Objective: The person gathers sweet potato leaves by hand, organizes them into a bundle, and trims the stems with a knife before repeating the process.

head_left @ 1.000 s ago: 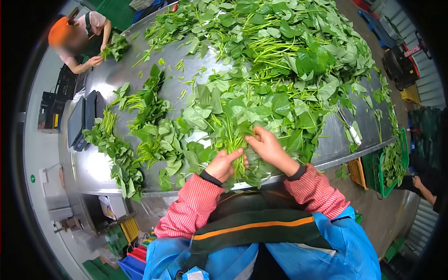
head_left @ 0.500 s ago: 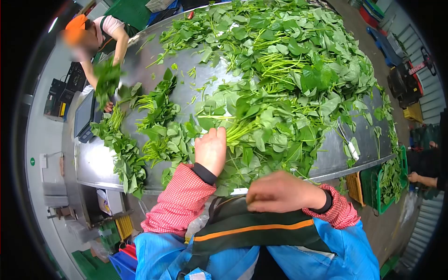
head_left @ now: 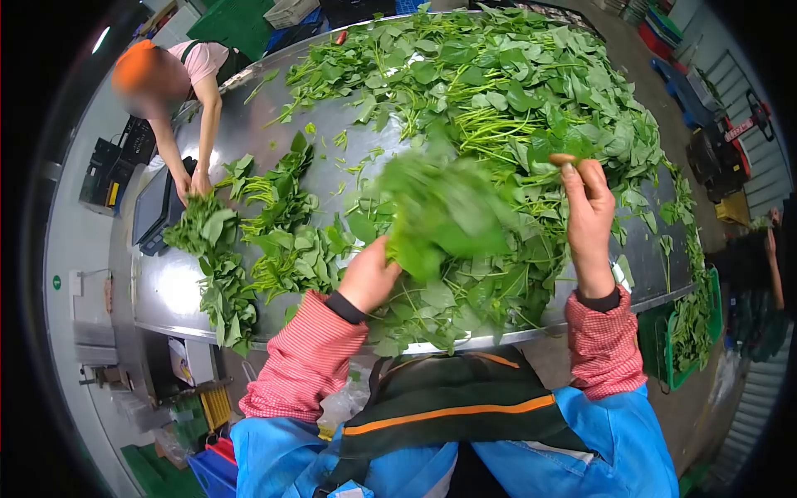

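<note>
My left hand [head_left: 369, 278] is closed round the stems of a bunch of leafy greens [head_left: 448, 212], lifted over the near part of the metal table and blurred by motion. My right hand [head_left: 591, 203] is raised to the right of that bunch, its fingers bent over the edge of the big pile of greens [head_left: 531, 100]; whether it pinches a stem is too small to tell. Laid-out bunches [head_left: 282, 249] of greens lie to the left of my left hand.
Across the metal table [head_left: 174, 295] at the upper left, a co-worker [head_left: 203, 75] reaches to a bunch beside a scale [head_left: 154, 207]. A green crate [head_left: 677, 378] with greens stands at the right. Another person's arm shows at the far right.
My left hand has lifted its bunch off the pile, swinging the leaves up. My right hand has moved from near my apron up and right to the pile. The co-worker has set their bunch down.
</note>
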`<state>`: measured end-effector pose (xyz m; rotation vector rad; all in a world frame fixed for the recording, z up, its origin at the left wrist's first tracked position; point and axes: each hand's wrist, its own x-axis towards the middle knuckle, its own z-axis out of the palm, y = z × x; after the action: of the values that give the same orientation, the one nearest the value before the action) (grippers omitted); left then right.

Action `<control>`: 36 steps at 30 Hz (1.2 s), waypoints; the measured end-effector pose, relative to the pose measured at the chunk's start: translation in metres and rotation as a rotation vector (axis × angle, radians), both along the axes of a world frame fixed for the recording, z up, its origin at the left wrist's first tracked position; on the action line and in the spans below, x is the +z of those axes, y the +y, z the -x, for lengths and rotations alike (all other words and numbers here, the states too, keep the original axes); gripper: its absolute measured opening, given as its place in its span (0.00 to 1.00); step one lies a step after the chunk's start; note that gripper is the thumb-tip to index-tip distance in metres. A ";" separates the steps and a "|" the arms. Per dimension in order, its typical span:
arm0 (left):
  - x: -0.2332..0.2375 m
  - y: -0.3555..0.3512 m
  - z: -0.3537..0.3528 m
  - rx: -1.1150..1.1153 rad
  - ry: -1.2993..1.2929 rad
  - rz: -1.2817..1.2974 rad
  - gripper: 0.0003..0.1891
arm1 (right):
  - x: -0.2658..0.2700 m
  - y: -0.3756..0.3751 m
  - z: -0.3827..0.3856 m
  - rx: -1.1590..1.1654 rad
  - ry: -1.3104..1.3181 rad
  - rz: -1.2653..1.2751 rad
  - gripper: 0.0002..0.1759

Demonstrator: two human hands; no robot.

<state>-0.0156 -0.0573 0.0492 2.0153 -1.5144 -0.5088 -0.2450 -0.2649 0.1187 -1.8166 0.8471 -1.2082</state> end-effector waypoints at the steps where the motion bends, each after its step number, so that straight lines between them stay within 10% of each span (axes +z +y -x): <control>1: 0.001 -0.006 -0.009 0.045 0.863 -0.193 0.09 | 0.000 0.000 0.006 -0.015 0.092 0.043 0.08; 5: -0.005 -0.010 -0.003 0.339 1.829 -0.148 0.11 | -0.025 0.018 0.001 0.098 0.376 0.468 0.15; 13: -0.020 -0.004 0.047 0.456 1.855 -0.113 0.14 | -0.062 0.069 -0.030 0.403 0.576 0.950 0.20; 26: -0.031 0.005 0.063 0.616 1.824 -0.001 0.12 | -0.069 0.091 -0.030 0.462 0.598 0.925 0.11; 33: -0.042 0.005 0.051 0.481 2.053 0.128 0.10 | -0.053 0.122 -0.004 0.970 0.559 0.178 0.09; 36: -0.043 0.013 0.054 0.449 1.929 0.093 0.13 | -0.047 0.103 -0.011 0.641 0.584 -0.288 0.15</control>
<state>-0.0701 -0.0447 0.0065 0.7931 0.1226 -1.4388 -0.2339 -0.1620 0.0721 -1.9914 0.6132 -0.1406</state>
